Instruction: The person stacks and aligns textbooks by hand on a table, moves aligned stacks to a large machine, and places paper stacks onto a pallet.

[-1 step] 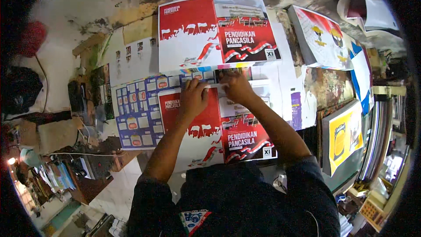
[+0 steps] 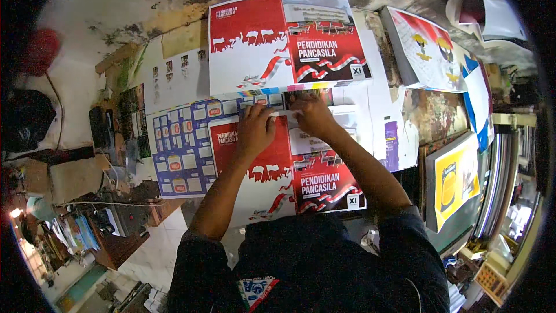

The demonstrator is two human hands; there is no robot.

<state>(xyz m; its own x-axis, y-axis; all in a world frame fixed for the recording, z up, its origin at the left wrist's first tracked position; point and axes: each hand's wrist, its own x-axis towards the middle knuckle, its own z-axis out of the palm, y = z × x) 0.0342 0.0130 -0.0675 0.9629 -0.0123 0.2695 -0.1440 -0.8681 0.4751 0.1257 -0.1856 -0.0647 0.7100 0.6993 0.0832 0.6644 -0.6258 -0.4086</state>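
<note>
A red-and-white printed cover sheet (image 2: 255, 191) lies in front of me, its right half carrying a ribbon and flag picture. My left hand (image 2: 256, 130) rests on its red far edge, fingers stretched forward and thumb apart. Across the same edge, farther right, my right hand (image 2: 311, 115) has its fingers curled in; whatever may be between them is hidden. Just beyond both hands stands a thick stack of matching cover sheets (image 2: 249, 69), colour bars along its near edge. Under the near sheet, a purple sheet with white boxes (image 2: 200, 150) sticks out to the left.
At the far right is another stack of printed sheets (image 2: 425, 49) with a red and white top. A yellow-printed stack (image 2: 456, 179) stands nearer on the right. White paper (image 2: 174, 84) lies to the left of the far stack. Shelves with clutter (image 2: 75, 226) stand at lower left.
</note>
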